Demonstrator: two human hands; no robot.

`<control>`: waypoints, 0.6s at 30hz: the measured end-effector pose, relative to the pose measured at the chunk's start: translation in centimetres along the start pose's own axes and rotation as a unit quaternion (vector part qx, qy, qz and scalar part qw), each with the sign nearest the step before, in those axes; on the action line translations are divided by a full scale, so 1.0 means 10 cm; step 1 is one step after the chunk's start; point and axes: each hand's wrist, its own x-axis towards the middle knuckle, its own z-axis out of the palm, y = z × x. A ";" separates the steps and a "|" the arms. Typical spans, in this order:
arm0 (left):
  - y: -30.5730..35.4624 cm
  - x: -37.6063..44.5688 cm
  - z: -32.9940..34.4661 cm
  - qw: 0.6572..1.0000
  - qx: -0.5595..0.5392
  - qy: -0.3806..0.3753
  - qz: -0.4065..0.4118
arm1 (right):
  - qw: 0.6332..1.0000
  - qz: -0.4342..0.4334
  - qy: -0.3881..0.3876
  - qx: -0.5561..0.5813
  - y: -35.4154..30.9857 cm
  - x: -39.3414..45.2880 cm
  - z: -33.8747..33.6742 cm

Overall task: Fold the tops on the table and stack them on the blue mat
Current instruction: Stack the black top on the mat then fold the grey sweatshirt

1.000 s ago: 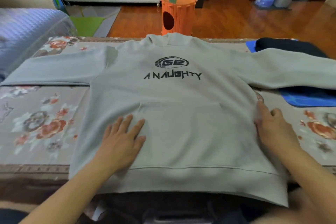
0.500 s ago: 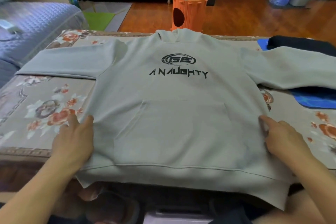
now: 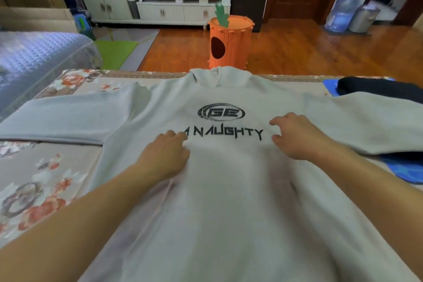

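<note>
A grey hoodie (image 3: 229, 190) with black print lies flat, front up, across the table, both sleeves spread sideways. My left hand (image 3: 166, 155) rests on its chest just left of the printed word, fingers loosely bent. On the right of the print my right hand (image 3: 295, 135) hovers over or touches the cloth, fingers relaxed. Neither hand grips fabric. The blue mat (image 3: 405, 171) lies at the table's right side, partly under the right sleeve. A folded dark top (image 3: 375, 89) sits on its far part.
The table carries a floral cloth (image 3: 41, 190). Behind it stands an orange carrot-shaped bin (image 3: 229, 43) on the wooden floor. A blue-covered sofa (image 3: 34, 57) is at the left; white cabinets and a water jug line the back wall.
Both hands left the hoodie's lower side edges and moved up and inward to the chest beside the print. The camera leaned closer over the table.
</note>
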 end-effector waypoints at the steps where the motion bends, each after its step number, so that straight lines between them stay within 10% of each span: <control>1: -0.04 0.24 -0.02 1.000 0.002 0.006 0.004 | 1.000 0.001 0.000 -0.015 -0.02 0.23 -0.05; 9: -0.49 2.57 -0.27 0.996 0.024 0.084 -0.037 | 0.994 -0.050 0.084 -0.057 -0.62 2.41 -0.44; 18: -0.73 2.67 0.05 0.993 -0.006 0.119 -0.028 | 0.999 -0.046 0.012 -0.011 -1.13 3.41 -0.16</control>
